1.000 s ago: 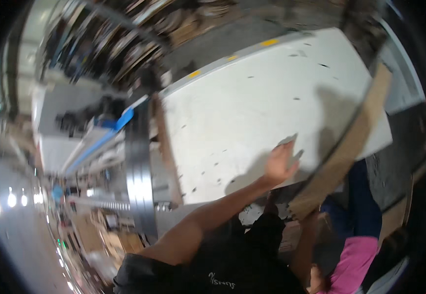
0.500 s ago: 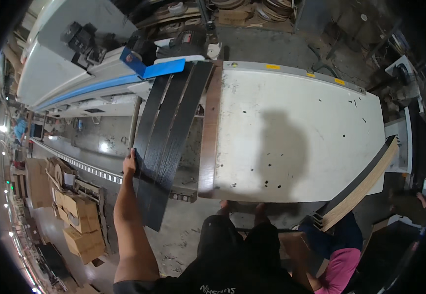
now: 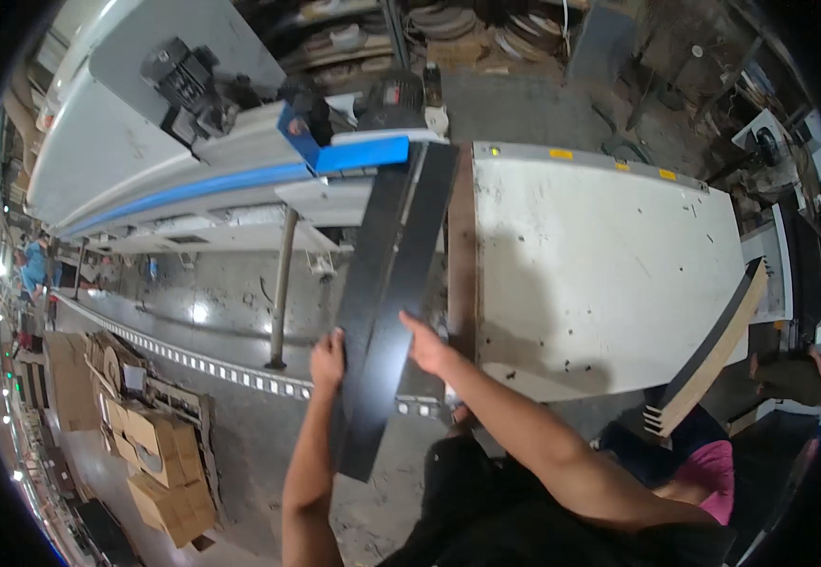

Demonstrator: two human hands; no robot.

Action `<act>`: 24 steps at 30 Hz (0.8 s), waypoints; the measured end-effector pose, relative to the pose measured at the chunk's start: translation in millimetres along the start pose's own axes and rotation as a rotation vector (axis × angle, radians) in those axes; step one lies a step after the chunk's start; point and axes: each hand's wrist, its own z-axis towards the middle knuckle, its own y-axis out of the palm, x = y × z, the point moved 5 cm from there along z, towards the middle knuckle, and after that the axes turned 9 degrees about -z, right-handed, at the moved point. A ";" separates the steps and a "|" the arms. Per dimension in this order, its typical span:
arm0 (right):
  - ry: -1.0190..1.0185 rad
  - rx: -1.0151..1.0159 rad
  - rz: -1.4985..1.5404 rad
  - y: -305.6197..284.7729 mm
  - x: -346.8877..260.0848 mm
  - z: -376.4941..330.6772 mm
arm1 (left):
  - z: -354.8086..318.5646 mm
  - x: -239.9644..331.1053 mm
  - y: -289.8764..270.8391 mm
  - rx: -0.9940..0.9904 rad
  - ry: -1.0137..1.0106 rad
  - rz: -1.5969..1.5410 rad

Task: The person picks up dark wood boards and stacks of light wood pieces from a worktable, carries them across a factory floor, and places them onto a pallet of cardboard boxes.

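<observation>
Two long dark boards lie side by side before me, a left board (image 3: pixel 363 283) and a right board (image 3: pixel 420 236), with a narrow gap between them. Their far ends reach the blue guard (image 3: pixel 363 154) of the white machine; the near ends stick out toward my body. My left hand (image 3: pixel 328 359) is closed on the left board's outer edge. On the opposite side, my right hand (image 3: pixel 429 348) grips the right board's outer edge, thumb up; its other fingers are partly hidden.
To the right stands a white table (image 3: pixel 609 283) with a brown edge strip (image 3: pixel 462 265) and scattered dark chips. A stack of wood-grain boards (image 3: pixel 713 354) slants over its corner, near a person in a pink sleeve (image 3: pixel 713 477). Cardboard boxes (image 3: pixel 160 449) stand at left.
Three dark boards showed before; now two do. My right hand has come in and taken hold of the right edge. The view has shifted, and my left hand stays on the left edge.
</observation>
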 end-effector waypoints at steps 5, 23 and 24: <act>-0.218 0.206 -0.056 -19.0 29.6 -11.9 | -20.0 8.9 14.1 -0.032 -0.031 -0.156; -0.347 0.454 0.207 -87.3 37.6 -76.3 | -158.2 143.0 75.1 -0.374 0.282 0.013; -0.389 0.402 0.233 -108.9 52.8 -52.0 | -163.5 149.9 74.3 -0.389 0.307 -0.044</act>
